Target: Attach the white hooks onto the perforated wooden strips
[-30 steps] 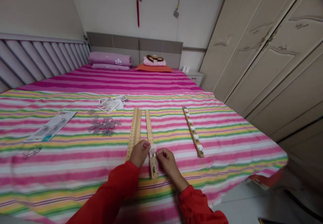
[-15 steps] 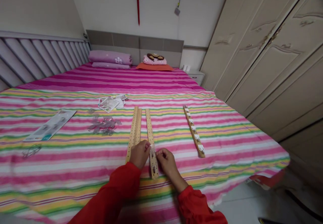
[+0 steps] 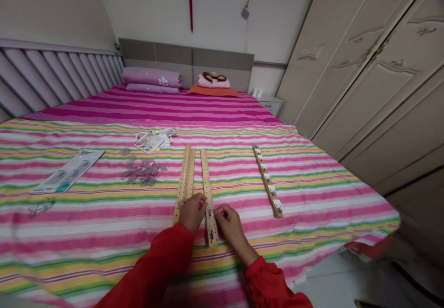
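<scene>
A narrow wooden strip with rows of holes (image 3: 206, 178) lies between my hands. Two small metal hooks on clear backings sit near its close end: an upper hook (image 3: 210, 212) and a lower hook (image 3: 212, 234). My left hand (image 3: 192, 212) is closed in a pinch at the strip's left edge, beside the upper hook. Across from it, my right hand (image 3: 229, 222) is also closed, fingertips at the right edge by the same hook. Whatever the fingertips hold is too small to tell. Two more wooden strips (image 3: 183, 174) lie left, partly under my left hand.
At right lies a wooden strip with several white-backed hooks (image 3: 267, 177). To the left are a pile of clear hooks (image 3: 144, 173), paper packaging (image 3: 152, 141), a hook card (image 3: 71, 174) and a loose clear piece (image 3: 41, 207). All rest on a striped bedspread (image 3: 104, 234).
The view has shifted slightly. Both hands stay at the upper hook with hardly any movement; the pale clear patch above that hook looks less raised now.
</scene>
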A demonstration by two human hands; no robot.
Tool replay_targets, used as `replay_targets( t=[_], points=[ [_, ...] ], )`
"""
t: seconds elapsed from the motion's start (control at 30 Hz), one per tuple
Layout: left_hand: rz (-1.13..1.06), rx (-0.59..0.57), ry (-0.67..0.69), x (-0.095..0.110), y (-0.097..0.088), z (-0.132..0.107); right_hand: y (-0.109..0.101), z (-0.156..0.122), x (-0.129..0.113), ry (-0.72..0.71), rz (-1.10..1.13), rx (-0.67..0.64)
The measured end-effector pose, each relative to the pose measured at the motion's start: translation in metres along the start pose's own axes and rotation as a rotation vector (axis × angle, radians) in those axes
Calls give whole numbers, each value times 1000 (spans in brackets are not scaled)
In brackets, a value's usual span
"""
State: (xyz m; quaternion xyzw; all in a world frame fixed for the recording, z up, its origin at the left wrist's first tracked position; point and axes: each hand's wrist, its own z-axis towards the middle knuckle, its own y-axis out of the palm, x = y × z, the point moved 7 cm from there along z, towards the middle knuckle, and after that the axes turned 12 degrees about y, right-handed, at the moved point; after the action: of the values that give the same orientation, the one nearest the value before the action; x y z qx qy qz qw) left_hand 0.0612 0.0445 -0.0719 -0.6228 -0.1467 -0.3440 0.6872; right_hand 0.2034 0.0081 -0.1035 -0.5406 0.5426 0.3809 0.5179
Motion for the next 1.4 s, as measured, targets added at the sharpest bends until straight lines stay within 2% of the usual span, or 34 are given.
replay_targets(
  t=[0.23, 0.37, 0.5, 0.73, 0.97, 1.4],
  points=[
    [15, 76, 15, 2, -5, -1, -1, -3, -3, -29, -85, 43],
    [103, 117, 109, 10, -14, -8, -6, -11, -17, -189, -170, 116],
    [279, 110, 204, 19, -18, -21, 0, -13, -24, -306, -315, 63],
    [446, 149, 240, 22, -7, -38, 7, -11, -17, -311, -501, 61],
    [445, 152, 229, 16, 0, -40, 10, -11, -16, -296, -625, 80],
    [349, 146, 217, 9, 5, -40, 11, -11, -12, -293, -666, 88]
  ],
)
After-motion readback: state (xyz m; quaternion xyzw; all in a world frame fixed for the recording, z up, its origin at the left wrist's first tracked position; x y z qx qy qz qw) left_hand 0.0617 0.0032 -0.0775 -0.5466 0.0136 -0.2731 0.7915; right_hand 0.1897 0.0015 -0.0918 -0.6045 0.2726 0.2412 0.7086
